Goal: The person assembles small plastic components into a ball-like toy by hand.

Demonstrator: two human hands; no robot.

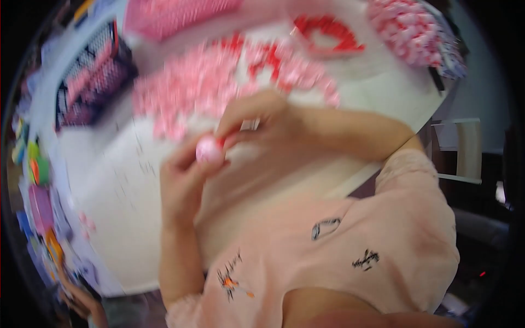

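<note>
The picture is blurred by motion. My left hand (183, 177) is raised above a white table (120, 218) and pinches a small round pink ball-shaped item (209, 150) at its fingertips. My right hand (257, 120) reaches across from the right and its fingertips meet the same pink item, with a small red piece (229, 136) showing between the fingers. A heap of small pink and red pieces (219, 82) lies on the table just behind both hands.
A dark basket with pink contents (93, 76) stands at the back left, a pink crate (175, 16) at the back, a clear bag of red-and-white pieces (415, 33) at the back right. Colourful items (41, 208) line the left edge. Another person's hand (85, 300) shows lower left.
</note>
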